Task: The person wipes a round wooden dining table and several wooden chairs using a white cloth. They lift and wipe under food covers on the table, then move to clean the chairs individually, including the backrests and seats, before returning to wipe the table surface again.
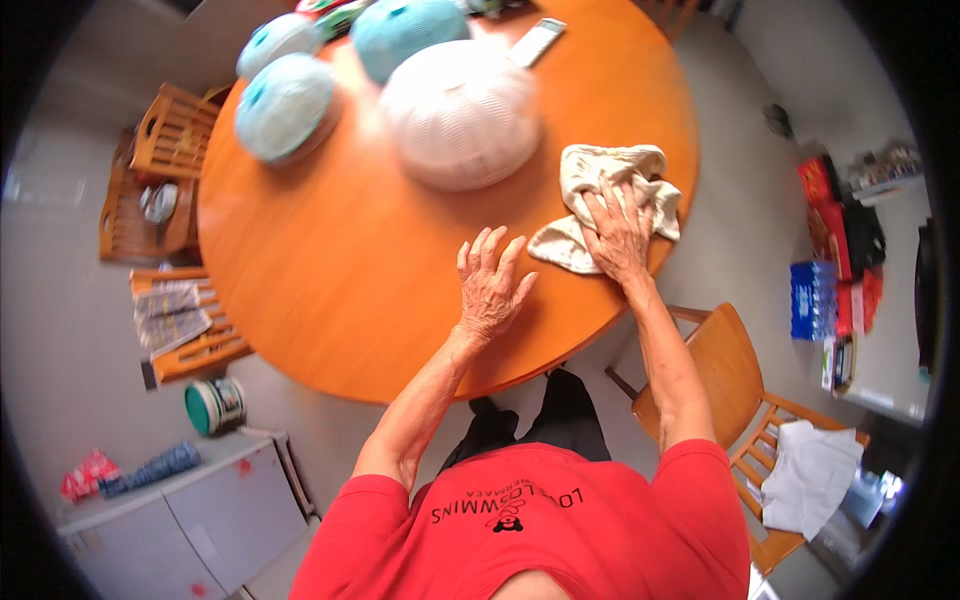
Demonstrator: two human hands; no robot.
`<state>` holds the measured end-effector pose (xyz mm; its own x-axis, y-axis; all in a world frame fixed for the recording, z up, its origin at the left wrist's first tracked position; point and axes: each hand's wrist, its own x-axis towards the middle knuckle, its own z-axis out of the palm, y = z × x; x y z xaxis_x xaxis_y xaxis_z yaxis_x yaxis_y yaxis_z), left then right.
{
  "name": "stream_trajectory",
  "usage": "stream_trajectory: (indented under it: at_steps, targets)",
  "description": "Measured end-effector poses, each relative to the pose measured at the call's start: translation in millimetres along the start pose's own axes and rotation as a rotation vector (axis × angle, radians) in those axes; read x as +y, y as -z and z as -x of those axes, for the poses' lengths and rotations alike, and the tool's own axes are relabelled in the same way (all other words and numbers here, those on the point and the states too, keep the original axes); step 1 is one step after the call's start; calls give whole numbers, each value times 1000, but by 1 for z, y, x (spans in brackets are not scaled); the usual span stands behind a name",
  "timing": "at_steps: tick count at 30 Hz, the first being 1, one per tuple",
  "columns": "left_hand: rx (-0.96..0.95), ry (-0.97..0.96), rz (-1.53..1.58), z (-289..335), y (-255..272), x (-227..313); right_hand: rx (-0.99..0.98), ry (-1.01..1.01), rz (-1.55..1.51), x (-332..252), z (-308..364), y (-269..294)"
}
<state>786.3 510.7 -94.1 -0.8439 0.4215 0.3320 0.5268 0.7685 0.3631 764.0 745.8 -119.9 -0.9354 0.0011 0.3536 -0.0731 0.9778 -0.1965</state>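
Note:
My right hand (618, 230) lies spread on a crumpled cream cloth (605, 165) near the right edge of the round orange-brown wooden table (350, 270). Its fingers press the cloth flat against the tabletop, and part of the cloth shows around the hand. To the left, my left hand (490, 290) holds nothing; its fingers are apart, just above or on the table's near part, I cannot tell which. Beyond the hands sits a large white mesh dome cover (460, 115). A pale blue dome cover (285, 110) stands at its left.
Another blue dome cover (405, 35) and a pale remote control (538, 42) are at the table's far side. A wooden chair (715, 365) stands close at the right, another chair (185, 310) with newspaper at the left. A bucket (214, 404) and a low cabinet (210, 520) are lower left.

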Motion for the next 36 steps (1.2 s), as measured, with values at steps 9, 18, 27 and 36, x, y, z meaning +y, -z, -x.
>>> stream_trajectory:
  at_steps: [9, 18, 27, 36]
  targets:
    - [306, 614, -295, 188, 118, -130, -150, 265, -118, -195, 34, -23]
    - [629, 1453, 1075, 310, 143, -167, -335, 891, -376, -415, 91, -28]
    - [521, 1469, 1112, 295, 115, -119, -108, 1207, -324, -364, 121, -25]
    - [414, 1446, 1042, 271, 71, -79, -159, 1308, -362, -235, 120, 5]
